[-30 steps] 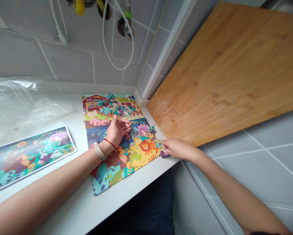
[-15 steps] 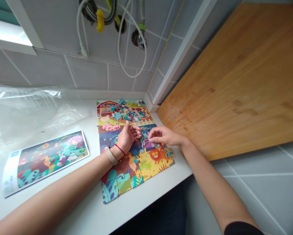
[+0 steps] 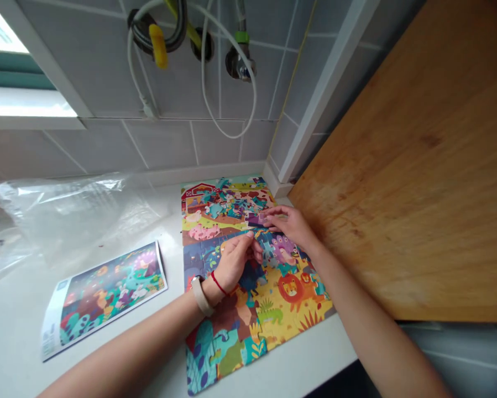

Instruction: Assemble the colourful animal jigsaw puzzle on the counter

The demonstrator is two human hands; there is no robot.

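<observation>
A colourful animal jigsaw puzzle (image 3: 268, 315) lies on the white counter, with a heap of loose pieces (image 3: 227, 205) on its far end. My left hand (image 3: 235, 264) rests on the puzzle's middle with fingers curled, pinching a small piece I cannot make out well. My right hand (image 3: 289, 224) reaches over the puzzle just beyond it and holds a purple puzzle piece (image 3: 257, 220) at its fingertips. A pale band and a red string sit on my left wrist.
A printed reference picture (image 3: 103, 296) lies to the left on the counter (image 3: 298, 365). Crumpled clear plastic (image 3: 66, 213) sits behind it. A large wooden board (image 3: 418, 182) leans at the right. Hoses and cables (image 3: 215, 72) hang on the tiled wall.
My right hand went from the puzzle's right edge to its middle and then further back with a purple piece. My left hand shifted slightly forward and its fingers closed. The view moved closer.
</observation>
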